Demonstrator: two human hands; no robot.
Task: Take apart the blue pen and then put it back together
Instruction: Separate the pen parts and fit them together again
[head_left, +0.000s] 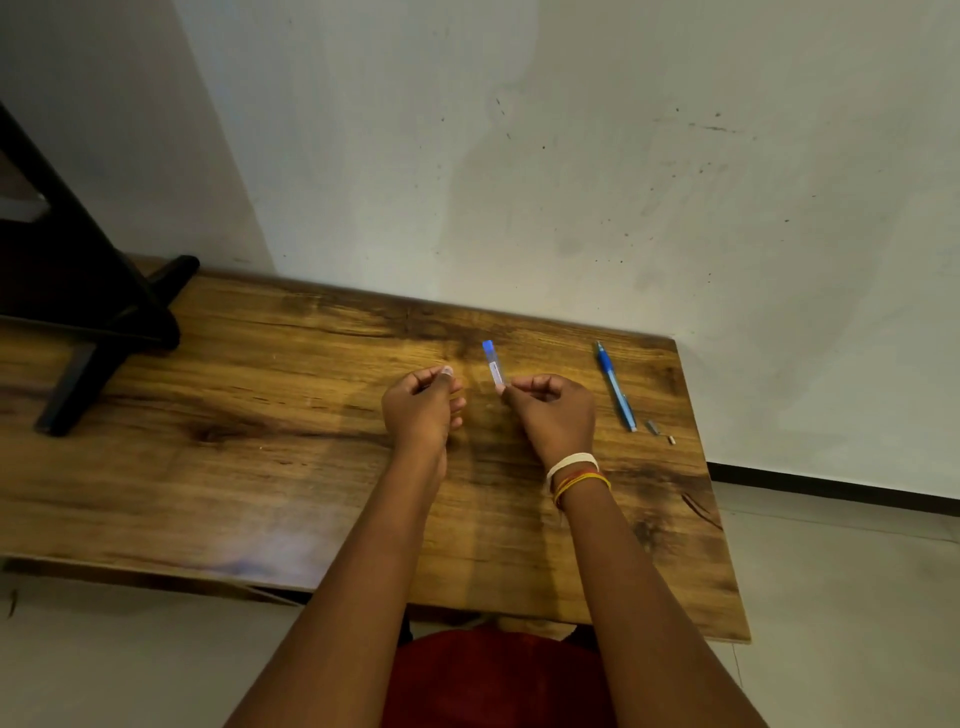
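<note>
My right hand (553, 415) pinches the lower end of a short clear pen barrel piece with a blue top (492, 364), held upright above the wooden table (260, 415). My left hand (423, 408) is curled closed a little to its left; a small pale bit shows at its fingertips, too small to identify. The two hands are apart. Another blue pen (615, 387) lies whole on the table to the right of my right hand.
Two tiny grey parts (653, 427) (671, 440) lie near the lower tip of the lying pen, close to the table's right edge. A black stand (104, 312) occupies the table's far left. A pale wall rises directly behind the table.
</note>
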